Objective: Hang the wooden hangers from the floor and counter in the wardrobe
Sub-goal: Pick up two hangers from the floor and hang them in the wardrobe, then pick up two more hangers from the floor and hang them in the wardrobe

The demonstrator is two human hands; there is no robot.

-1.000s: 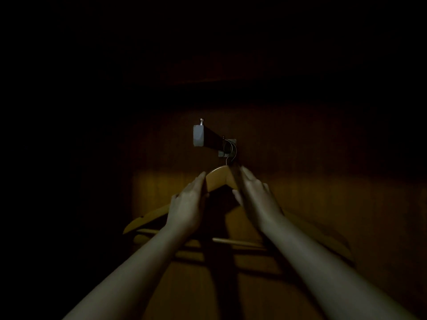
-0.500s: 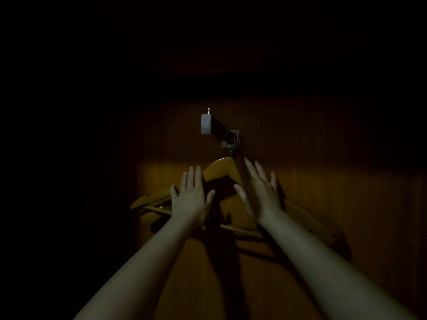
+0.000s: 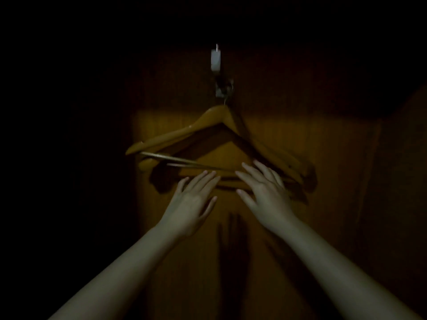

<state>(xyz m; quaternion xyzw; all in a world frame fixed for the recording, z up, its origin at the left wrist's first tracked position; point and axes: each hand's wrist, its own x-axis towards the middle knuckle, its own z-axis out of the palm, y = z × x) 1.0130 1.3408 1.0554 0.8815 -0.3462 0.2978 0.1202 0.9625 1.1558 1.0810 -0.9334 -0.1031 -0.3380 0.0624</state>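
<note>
Head view: the scene is very dark, and only a patch of the wardrobe's wooden back panel (image 3: 288,139) is lit. A short rail (image 3: 215,60) juts out from the panel toward the camera, its pale end cap nearest the lens. The wooden hangers (image 3: 184,132) hang from this rail by their metal hooks (image 3: 227,90), close to where the rail meets the panel. At least two hangers overlap, one slightly behind the other; how many there are in all cannot be told in the dimness. Their left ends reach toward the left edge of the lit patch, and their right ends fade into shadow. Their lower cross bars (image 3: 184,160) run at a slight slant.

The left hand (image 3: 191,202) is held below the hangers with fingers spread and straight, holding nothing; its fingertips lie near the lower bars, and contact cannot be told. The right hand (image 3: 265,192) is likewise flat and spread, empty, its fingertips overlapping the bars' right half. Both forearms rise from the bottom corners of the frame. The hands' shadows fall on the panel beneath them.
</note>
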